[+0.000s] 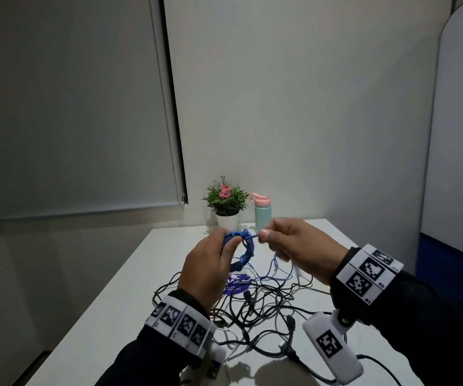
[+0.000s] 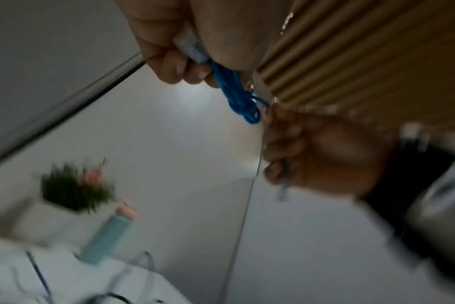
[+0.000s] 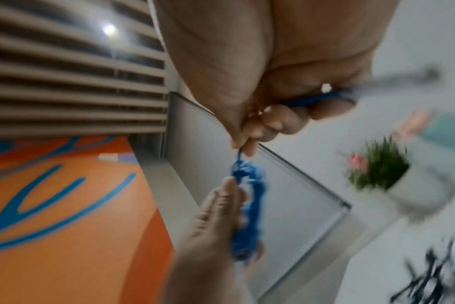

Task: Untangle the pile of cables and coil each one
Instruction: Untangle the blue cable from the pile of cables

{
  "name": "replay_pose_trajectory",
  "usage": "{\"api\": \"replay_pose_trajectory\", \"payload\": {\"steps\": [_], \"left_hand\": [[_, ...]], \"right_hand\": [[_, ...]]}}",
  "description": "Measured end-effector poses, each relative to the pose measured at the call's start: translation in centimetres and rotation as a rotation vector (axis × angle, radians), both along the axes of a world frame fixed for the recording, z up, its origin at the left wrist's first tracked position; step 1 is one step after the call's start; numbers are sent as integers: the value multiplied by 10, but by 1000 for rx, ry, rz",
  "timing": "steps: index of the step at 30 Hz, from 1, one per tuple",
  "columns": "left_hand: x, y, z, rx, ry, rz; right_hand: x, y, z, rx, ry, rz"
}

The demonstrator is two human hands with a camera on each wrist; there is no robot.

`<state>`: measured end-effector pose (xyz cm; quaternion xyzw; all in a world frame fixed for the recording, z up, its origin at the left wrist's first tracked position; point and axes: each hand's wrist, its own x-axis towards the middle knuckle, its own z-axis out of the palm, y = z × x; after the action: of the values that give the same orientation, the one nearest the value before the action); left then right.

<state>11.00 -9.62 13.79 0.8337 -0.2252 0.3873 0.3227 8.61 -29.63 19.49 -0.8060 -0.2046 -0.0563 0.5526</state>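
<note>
Holding the blue cable (image 1: 243, 247) up over the table (image 1: 130, 274), both hands worked above the pile of cables (image 1: 252, 305). Blue cable was already bunched into a small ring, thin and soft-looking, likely light and floppy, so loops would spring loose if not pinched across the bundle. Best hold probably at the ring's side, where all turns cross, with the free tail taken close to the ring for control.

Left hand (image 1: 211, 268) was raised, back toward the head camera, fingers curled round the ring, thumb pressing the turns. Right hand (image 1: 294, 246) sat just beside it at the same height, thumb and forefinger pinching the short tail where it left the ring; other fingers (image 3: 273, 123) curled in, and a paler length of cable trailed down from that fist toward the pile. Looked like the tail was being wrapped or tucked to lock the coil, a guess only.

Pile lay on the table below and between the wrists, mostly black leads, knotted together, untouched. Those looked stiffer, with plugs that could snag.

Potted plant (image 1: 226, 204) and bottle (image 1: 262, 211) stood at the far table edge, well apart from the hands.
</note>
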Motion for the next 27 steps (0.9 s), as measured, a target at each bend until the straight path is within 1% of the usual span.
{"api": "replay_pose_trajectory", "payload": {"steps": [2, 3, 4, 6, 8, 9, 10, 13, 14, 16, 18, 20, 21, 24, 27], "left_hand": [[2, -1, -3, -240, 181, -189], [1, -3, -4, -327, 246, -263], [0, -6, -4, -405, 302, -327], [-4, -15, -5, -553, 386, -426], [-4, -21, -7, -612, 411, -452], [-3, -23, -8, -602, 404, -443], [-2, -24, -9, -572, 383, -426], [-1, -26, -8, -391, 263, -312], [0, -26, -7, -332, 220, -264], [1, -26, -7, -256, 149, -214], [1, -25, -7, -217, 89, -186], [3, -22, -5, -210, 39, -168], [3, -20, -4, -221, 34, -173], [6, -16, -1, -270, 92, -205], [7, -17, -1, -368, 220, -245]], "right_hand": [[3, -8, 1, -239, -218, -49], [5, -10, 1, -289, -286, -62], [6, -11, -1, -296, -327, -67], [6, -9, -5, -310, -361, -90], [6, -7, -10, -304, -318, -123], [6, -5, -13, -244, -257, -122], [5, -4, -15, -129, -170, -100], [-2, 3, -19, 317, 129, 33], [-5, 5, -19, 408, 193, 78], [-8, 7, -20, 423, 220, 110], [-9, 8, -20, 441, 193, 84], [-7, 8, -20, 501, 187, 58], [-6, 8, -21, 498, 180, 60], [-1, 11, -24, 397, 189, 66], [2, 14, -27, 401, 226, 94]]}}
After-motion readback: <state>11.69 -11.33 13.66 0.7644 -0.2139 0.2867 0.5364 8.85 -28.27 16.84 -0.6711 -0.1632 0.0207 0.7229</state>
